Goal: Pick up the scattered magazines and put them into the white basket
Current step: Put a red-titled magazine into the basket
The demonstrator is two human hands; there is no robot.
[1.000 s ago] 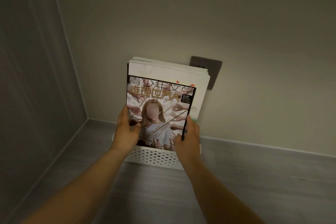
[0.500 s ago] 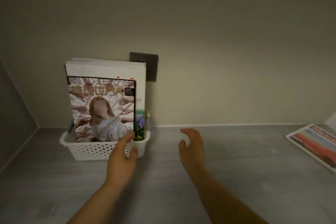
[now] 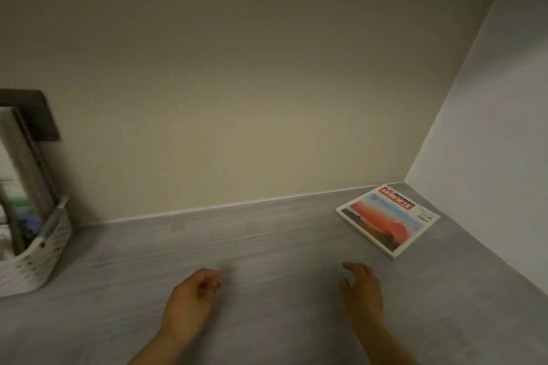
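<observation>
Low in the frame, a person's two bare hands hover over a grey surface (image 3: pixel 267 246), both empty. The left hand (image 3: pixel 189 299), lower centre, has its fingers curled loosely inward; the right hand (image 3: pixel 361 290), lower right, has its fingers partly spread. Farther back at right, a magazine (image 3: pixel 385 218) with an orange-and-blue cover lies flat near the corner. At the left edge, the white basket (image 3: pixel 35 261) holds upright magazines (image 3: pixel 23 163) before a dark wall plate (image 3: pixel 38 109).
</observation>
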